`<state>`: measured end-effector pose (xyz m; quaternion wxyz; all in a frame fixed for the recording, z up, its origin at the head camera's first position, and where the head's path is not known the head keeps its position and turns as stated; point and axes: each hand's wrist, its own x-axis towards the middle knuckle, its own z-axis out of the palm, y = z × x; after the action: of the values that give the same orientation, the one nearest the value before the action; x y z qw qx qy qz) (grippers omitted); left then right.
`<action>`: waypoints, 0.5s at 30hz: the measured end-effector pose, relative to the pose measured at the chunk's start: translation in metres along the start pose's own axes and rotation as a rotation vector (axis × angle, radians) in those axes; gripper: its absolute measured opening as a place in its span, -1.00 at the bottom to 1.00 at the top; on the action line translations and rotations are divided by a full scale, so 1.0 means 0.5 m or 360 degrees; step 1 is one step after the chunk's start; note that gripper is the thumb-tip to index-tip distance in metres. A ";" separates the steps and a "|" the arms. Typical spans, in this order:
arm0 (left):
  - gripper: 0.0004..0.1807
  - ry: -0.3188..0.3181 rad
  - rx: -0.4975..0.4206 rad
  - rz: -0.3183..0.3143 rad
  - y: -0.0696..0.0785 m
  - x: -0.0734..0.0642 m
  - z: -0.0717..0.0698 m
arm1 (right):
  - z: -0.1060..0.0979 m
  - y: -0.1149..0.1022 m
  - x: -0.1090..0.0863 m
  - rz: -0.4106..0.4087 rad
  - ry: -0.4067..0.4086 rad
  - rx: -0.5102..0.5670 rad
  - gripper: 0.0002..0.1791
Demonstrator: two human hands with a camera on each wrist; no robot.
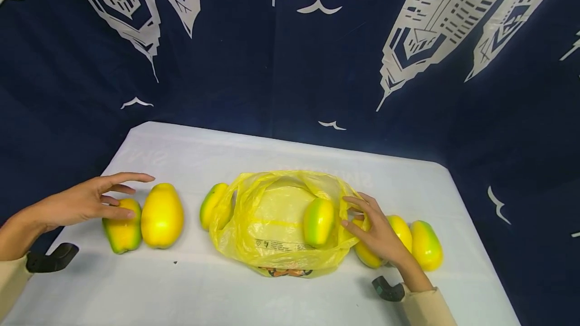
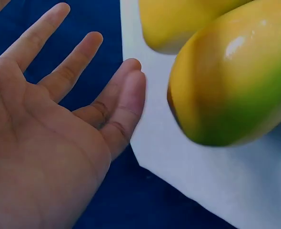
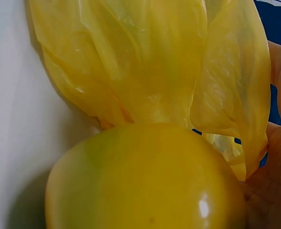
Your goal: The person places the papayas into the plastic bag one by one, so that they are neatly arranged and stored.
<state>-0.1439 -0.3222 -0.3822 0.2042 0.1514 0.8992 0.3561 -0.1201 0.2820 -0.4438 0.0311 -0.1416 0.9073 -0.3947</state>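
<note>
White table — one yellow bag, one mango inside, three mangoes left of it — left hand splayed, right hand gripping its rim.

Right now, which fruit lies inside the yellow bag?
The fruit in the open bag, just left of the right hand; the other fruits lie outside.

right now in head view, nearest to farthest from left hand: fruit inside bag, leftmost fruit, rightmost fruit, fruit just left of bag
1. Leftmost fruit, right by the left hand.
2. Fruit just left of the bag.
3. Fruit inside the bag, toward its right side.
4. Rightmost fruit, beyond the right hand.
</note>
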 end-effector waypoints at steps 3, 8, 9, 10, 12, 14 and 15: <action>-0.22 -0.0043 -0.0059 -0.0027 0.005 0.007 0.006 | 0.000 -0.001 -0.001 0.0008 -0.0004 0.0011 -0.41; -0.19 -0.0130 -0.0143 -0.0079 0.014 0.018 0.018 | 0.001 0.000 0.000 0.0011 -0.0004 0.0012 -0.41; -0.18 -0.0143 -0.0150 -0.0087 0.015 0.020 0.021 | 0.001 0.001 -0.001 0.0011 -0.0005 0.0013 -0.41; -0.17 -0.0145 -0.0145 -0.0086 0.015 0.022 0.024 | 0.002 0.001 -0.001 0.0011 -0.0005 0.0014 -0.41; -0.16 -0.0143 -0.0130 -0.0076 0.017 0.026 0.030 | 0.002 0.002 -0.001 0.0011 -0.0006 0.0015 -0.41; -0.16 -0.0130 -0.0110 -0.0040 0.019 0.030 0.036 | 0.001 0.003 -0.001 0.0011 -0.0003 0.0012 -0.42; -0.16 -0.0123 -0.0100 -0.0022 0.020 0.032 0.039 | 0.001 0.003 -0.001 0.0011 -0.0001 0.0009 -0.42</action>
<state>-0.1475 -0.2973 -0.3922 0.2460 0.1522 0.8801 0.3765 -0.1198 0.2827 -0.4453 0.0332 -0.1386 0.9066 -0.3971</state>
